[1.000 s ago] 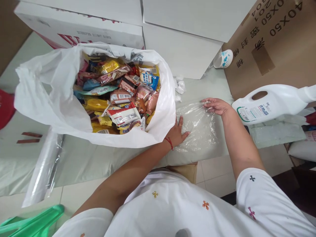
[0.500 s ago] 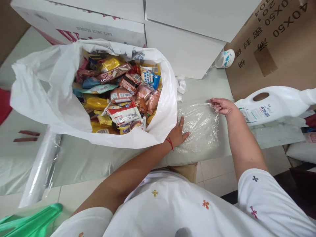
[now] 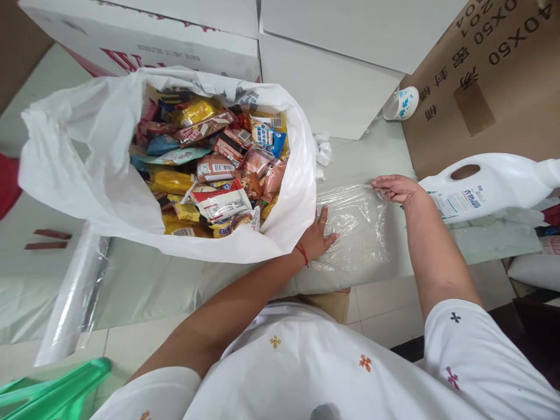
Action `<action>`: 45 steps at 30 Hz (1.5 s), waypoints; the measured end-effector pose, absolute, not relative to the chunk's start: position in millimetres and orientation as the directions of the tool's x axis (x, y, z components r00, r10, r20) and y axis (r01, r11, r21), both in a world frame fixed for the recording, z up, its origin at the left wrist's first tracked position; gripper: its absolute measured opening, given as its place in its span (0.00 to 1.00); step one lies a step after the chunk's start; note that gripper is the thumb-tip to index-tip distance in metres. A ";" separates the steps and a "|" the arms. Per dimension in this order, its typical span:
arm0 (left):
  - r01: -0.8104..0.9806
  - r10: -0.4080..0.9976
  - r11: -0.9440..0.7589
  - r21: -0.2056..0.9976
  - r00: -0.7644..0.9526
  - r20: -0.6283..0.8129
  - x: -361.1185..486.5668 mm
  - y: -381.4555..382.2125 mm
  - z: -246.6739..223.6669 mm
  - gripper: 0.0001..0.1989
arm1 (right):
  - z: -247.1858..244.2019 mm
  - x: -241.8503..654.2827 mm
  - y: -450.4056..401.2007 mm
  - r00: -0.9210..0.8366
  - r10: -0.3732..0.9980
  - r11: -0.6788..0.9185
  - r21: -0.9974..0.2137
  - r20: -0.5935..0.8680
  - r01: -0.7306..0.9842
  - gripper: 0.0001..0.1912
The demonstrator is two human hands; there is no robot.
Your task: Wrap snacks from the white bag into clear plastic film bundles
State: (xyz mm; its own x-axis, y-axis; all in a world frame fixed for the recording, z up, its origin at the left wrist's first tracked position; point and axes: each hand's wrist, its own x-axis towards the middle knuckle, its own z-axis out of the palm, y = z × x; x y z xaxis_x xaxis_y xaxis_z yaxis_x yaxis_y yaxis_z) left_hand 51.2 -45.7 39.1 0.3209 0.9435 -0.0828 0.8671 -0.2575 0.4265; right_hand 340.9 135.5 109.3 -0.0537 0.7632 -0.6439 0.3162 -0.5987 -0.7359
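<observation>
The left hand (image 3: 315, 238) is pressing the clear plastic sheet (image 3: 359, 233) against the table (image 3: 350, 160), fingers spread, seemingly anchoring it against the pull; at 2 o'clock from it, the right hand (image 3: 396, 188) is pinching the sheet's far corner, fingers closed, probably keeping that edge taut. The white bag (image 3: 297, 192) of wrapped snacks (image 3: 230, 146) is standing at 10 o'clock from the left hand, its mouth gaping. Compared with 1.0 s earlier, the right hand is reaching farther towards 3 o'clock, and the sheet's upper edge is running straighter.
</observation>
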 end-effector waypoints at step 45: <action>0.914 0.953 -0.231 0.333 0.281 -0.110 51.8 -45.1 43.2 0.45 | 75.2 361.4 23.9 0.195 0.821 -0.569 -0.744 -0.536 0.350 0.25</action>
